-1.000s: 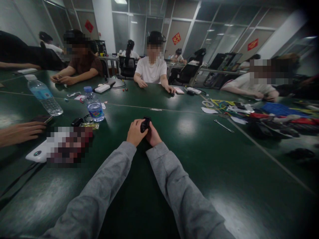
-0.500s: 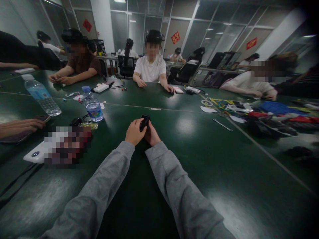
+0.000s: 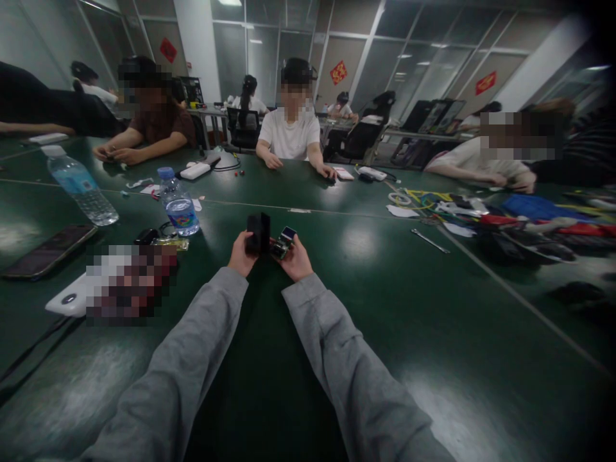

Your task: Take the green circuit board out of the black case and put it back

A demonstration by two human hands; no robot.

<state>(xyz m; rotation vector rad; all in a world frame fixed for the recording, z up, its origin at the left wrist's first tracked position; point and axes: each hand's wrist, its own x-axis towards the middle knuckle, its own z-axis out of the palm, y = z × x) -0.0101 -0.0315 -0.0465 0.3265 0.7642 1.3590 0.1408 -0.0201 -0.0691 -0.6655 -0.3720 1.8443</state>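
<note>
A black case part (image 3: 258, 233) stands upright in my left hand (image 3: 242, 255), whose fingers are closed round its left side. Close beside it on the right, my right hand (image 3: 298, 259) grips a small circuit board with a screen (image 3: 283, 242). The screen faces up and catches the light. Both objects are held just above the dark green table (image 3: 375, 301), near its middle. Their inner edges are very close; whether they touch I cannot tell.
Left of my hands are two water bottles (image 3: 180, 208) (image 3: 81, 186), a dark phone (image 3: 51, 251) and a white device (image 3: 84, 292). A wrench (image 3: 430, 240) and a heap of cables and tools (image 3: 539, 221) lie right. People sit across the table.
The black object held between both hands has come apart: my left hand has moved left with the black case part, exposing the board in my right. Another person's hand has left the phone.
</note>
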